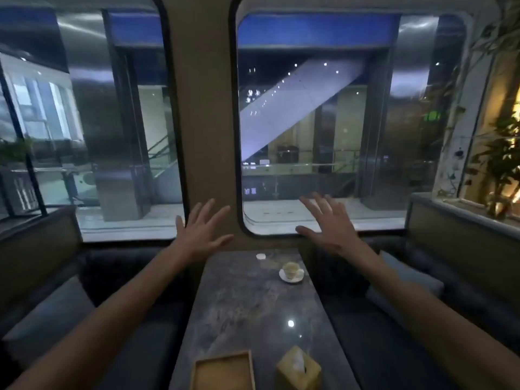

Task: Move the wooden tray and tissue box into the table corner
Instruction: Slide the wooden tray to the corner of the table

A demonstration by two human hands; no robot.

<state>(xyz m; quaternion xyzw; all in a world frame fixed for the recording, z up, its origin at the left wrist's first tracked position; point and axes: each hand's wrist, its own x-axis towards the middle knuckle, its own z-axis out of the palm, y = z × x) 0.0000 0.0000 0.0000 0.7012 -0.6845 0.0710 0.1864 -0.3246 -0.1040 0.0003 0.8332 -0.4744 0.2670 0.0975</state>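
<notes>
left hand [201, 235] – spread, empty (raised) | right hand [327, 226] – spread, empty | wooden tray [223, 371], tissue box [298, 368] at table [247, 302] 6 o'clock

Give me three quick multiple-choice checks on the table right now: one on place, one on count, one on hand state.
1. Where is the tray?
A. near edge, left of the tissue box
B. far end by the window
C. on the right bench

2. How many cups are on the table?
A. none
B. one
C. three

3. What are the hands doing?
A. both gripping the tray
B. one holding the tissue box
C. both open, holding nothing

Answers: 1 A, the tray sits at the near edge beside the box. 2 B, a single cup on a saucer stands near the far end. 3 C, left hand and right hand are raised, fingers spread.
</notes>
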